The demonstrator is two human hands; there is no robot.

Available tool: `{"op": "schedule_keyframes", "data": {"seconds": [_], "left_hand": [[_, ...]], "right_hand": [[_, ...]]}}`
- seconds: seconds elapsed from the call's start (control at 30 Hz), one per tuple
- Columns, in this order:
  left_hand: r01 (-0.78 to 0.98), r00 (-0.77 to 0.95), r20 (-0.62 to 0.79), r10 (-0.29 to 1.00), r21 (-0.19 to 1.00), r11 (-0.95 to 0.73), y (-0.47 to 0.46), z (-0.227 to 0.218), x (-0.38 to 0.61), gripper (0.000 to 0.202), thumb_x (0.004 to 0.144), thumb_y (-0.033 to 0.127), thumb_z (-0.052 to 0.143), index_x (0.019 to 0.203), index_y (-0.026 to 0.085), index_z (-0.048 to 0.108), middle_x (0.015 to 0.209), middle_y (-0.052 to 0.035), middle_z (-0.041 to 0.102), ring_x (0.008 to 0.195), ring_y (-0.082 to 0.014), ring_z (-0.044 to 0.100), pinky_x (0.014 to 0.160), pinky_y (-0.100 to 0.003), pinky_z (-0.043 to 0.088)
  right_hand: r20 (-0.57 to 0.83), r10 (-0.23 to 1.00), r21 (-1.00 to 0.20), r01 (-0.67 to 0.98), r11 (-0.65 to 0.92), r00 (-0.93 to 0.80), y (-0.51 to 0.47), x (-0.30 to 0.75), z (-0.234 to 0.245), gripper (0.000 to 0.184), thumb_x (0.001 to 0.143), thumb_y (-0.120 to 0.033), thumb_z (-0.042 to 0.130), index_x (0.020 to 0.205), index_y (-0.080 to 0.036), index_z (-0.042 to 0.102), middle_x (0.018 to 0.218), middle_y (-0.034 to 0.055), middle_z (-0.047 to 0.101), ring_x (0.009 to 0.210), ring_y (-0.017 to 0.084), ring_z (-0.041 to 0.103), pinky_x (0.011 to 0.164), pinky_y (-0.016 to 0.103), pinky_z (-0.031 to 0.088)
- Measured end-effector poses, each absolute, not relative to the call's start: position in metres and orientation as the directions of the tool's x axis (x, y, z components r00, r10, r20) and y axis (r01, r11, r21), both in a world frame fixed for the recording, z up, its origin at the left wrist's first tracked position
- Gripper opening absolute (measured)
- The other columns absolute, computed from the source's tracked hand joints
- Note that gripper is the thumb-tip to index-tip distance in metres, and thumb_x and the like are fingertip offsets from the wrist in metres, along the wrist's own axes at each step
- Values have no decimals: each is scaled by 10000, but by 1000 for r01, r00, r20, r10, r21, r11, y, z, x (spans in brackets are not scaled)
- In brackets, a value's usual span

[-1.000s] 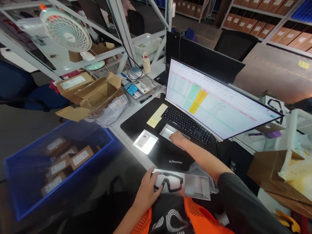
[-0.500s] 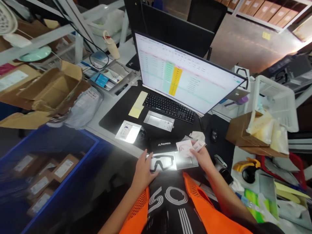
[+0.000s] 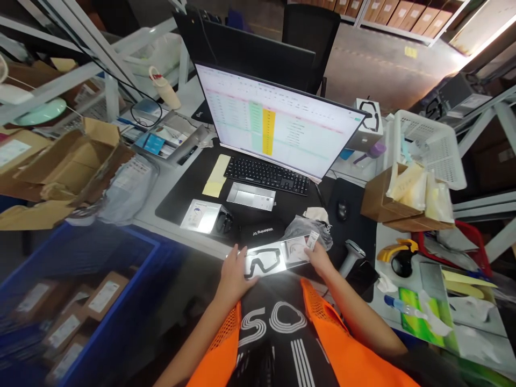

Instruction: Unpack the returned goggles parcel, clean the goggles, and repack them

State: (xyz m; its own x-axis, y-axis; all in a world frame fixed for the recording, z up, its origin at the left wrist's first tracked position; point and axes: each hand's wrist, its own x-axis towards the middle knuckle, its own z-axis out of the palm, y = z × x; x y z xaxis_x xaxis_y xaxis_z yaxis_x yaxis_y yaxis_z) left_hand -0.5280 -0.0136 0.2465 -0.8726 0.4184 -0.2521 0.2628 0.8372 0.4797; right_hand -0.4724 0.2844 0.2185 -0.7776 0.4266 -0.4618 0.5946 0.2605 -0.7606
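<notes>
My left hand [image 3: 234,274] is closed on the left end of a white glasses box [image 3: 282,265] with black frames pictured on it. The box lies level near the desk's front edge. My right hand [image 3: 320,259] pinches a small white slip [image 3: 312,239] at the box's right end. Beside those fingers a printed leaflet [image 3: 296,248] rests over the right part of the box; whether the fingers also grip it I cannot tell. Behind it lies a crumpled clear plastic bag [image 3: 296,228]. A black case [image 3: 262,231] with white lettering sits just beyond the box.
A silver box [image 3: 252,196] lies before the keyboard [image 3: 266,174] and monitor [image 3: 278,118]. Left of the case is a white box [image 3: 197,216]. A scanner [image 3: 352,256] and mouse [image 3: 342,210] are at the right. A blue bin [image 3: 151,252] with cartons stands at the lower left.
My right hand has lowered the leaflet and slip toward the right end of the glasses box. My left hand stays on the box. The view has shifted a little to the right.
</notes>
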Motion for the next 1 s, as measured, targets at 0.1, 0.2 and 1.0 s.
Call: {"op": "schedule_keyframes", "data": {"seconds": [0.1, 0.2, 1.0], "left_hand": [[260, -875, -249, 414, 480, 838, -15, 246, -526, 848, 729, 410, 759, 1447, 119, 412, 1562, -259, 330, 1427, -424, 365, 1155, -575, 332], [259, -880, -240, 410, 480, 838, -15, 245, -523, 837, 731, 403, 761, 1442, 134, 413, 1563, -244, 333, 1422, -414, 374, 1149, -569, 348], [289, -871, -223, 438, 489, 823, -17, 235, -523, 810, 708, 301, 798, 1422, 137, 453, 1544, -209, 413, 1420, -369, 405, 1182, -535, 347]], "right_hand": [[-486, 342, -751, 585, 307, -804, 279, -475, 222, 256, 984, -325, 611, 1148, -131, 634, 1053, 63, 690, 894, 176, 683, 818, 374, 586], [-500, 275, -712, 570, 410, -821, 279, -475, 230, 258, 977, -324, 622, 1149, -131, 635, 1066, 65, 687, 911, 180, 680, 835, 381, 580], [-244, -153, -351, -60, 934, -958, 295, -609, 294, 280, 1015, -179, 460, 1180, -177, 685, 1176, 87, 695, 1076, 195, 651, 946, 329, 509]]}}
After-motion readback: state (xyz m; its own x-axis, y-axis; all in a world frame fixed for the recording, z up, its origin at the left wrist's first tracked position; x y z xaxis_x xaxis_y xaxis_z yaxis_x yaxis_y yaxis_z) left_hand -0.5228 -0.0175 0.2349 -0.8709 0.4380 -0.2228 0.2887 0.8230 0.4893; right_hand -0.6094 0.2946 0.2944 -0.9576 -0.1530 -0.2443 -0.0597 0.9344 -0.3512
